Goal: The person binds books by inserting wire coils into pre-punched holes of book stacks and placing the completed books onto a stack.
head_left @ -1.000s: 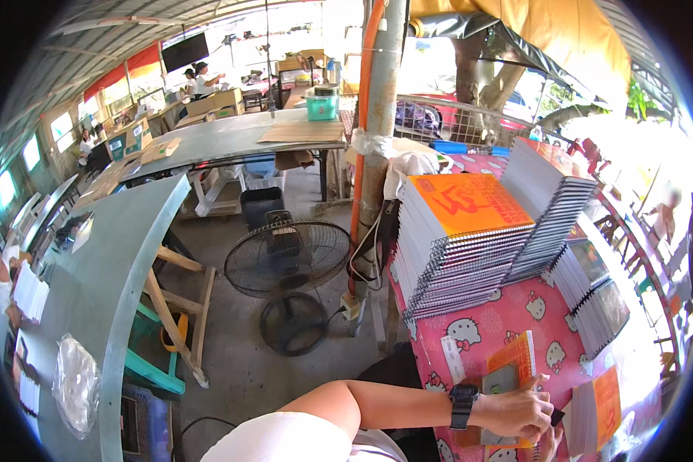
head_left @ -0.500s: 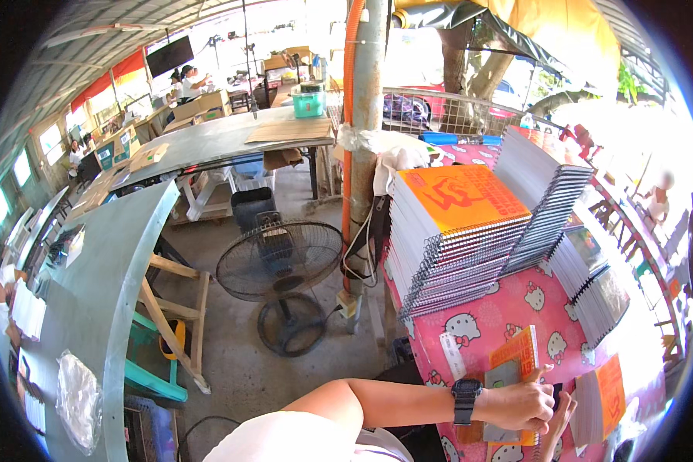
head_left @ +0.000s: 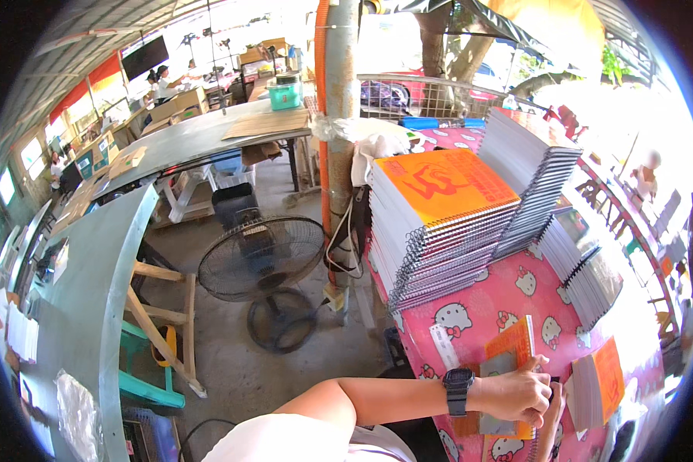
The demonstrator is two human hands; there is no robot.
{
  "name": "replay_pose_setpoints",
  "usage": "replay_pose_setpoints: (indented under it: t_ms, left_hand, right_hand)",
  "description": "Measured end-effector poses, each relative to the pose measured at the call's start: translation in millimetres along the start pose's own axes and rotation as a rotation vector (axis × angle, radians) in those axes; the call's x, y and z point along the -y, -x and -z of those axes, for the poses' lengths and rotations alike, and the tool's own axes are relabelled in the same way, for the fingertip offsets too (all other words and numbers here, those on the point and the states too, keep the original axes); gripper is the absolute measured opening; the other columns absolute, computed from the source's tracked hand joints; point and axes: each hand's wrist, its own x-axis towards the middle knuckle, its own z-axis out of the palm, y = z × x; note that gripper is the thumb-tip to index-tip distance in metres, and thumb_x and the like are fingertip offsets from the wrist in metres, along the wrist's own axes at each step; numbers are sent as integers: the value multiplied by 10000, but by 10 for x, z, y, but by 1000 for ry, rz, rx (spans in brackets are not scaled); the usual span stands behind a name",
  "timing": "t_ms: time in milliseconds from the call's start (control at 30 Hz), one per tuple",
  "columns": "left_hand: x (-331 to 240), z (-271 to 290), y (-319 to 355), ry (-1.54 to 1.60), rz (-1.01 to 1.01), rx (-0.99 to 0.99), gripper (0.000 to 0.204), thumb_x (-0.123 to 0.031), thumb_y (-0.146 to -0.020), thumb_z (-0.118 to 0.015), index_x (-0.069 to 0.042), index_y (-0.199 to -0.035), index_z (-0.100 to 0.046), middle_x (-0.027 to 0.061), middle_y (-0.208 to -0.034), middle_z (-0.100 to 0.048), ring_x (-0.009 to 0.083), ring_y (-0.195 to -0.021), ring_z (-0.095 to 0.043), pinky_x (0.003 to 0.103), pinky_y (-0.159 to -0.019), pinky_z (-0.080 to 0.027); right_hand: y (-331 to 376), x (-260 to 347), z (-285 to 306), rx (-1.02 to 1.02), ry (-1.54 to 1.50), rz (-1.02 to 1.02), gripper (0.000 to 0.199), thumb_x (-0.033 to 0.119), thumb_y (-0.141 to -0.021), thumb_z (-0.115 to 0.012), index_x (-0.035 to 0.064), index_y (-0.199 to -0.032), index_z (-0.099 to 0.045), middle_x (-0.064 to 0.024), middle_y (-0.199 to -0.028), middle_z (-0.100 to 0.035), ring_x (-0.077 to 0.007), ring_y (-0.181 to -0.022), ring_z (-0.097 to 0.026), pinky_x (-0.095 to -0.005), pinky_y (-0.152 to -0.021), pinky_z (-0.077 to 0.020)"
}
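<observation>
Higher in view than in the first frame, the bent-fingered right hand lies just right of the orange notebook, which runs lengthwise up the view on the pink table beneath the nearer, half-curled left hand, both grips indiscernible.

Left hand palm down, right hand adjacent

Red print runs across the orange cover topping a tall stack of spiral-bound books, a bold motif set beside finer marks. More reddish print shows on an orange-covered book lower on the pink tablecloth and on an orange cover at right. A white strip carries small dark lettering; a distant cardboard box, a green label. None is sharp enough to read.
</observation>
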Motion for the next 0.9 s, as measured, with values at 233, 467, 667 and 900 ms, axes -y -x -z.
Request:
replay_pose_setpoints:
  t_ms: [233,467,667,900]
  left_hand:
    - [33,9,-25,-45,-11,8,183,-335,-730,-671,-165,-750,-606,-33,-766,-542,173,-904,-522,525,-976,-212]
    - [141,364,112,-180,88,-80,223,-353,-676,-732,-208,-791,-607,-62,-782,-574,129,-910,-569,568,-1043,-127]
    - [248,286,61,-114,62,-48,214,-301,-663,-762,-213,-805,-628,-62,-777,-592,133,-861,-585,535,-1083,-94]
    - [191,299,109,-228,124,-50,350,-318,-658,-769,-200,-951,-618,-72,-790,-614,122,-817,-588,476,-1069,-174]
  right_hand:
    - [552,311,-112,1,-134,254,573,476,-845,-578,-20,-1128,-530,-59,-999,-580,-132,-924,-543,-304,-786,-452]
    - [1146,1004,-723,-37,-126,412,579,508,-830,-519,-42,-949,-654,-163,-1073,-551,-244,-1049,-504,-356,-866,-416]
    - [1121,1089,-629,-55,-316,352,581,502,-738,-635,-44,-935,-667,-152,-1081,-583,-229,-951,-572,-344,-851,-437]
    - [1008,1009,-505,18,-176,391,534,499,-762,-627,2,-950,-682,-136,-1018,-600,-242,-1006,-541,-364,-874,-408]
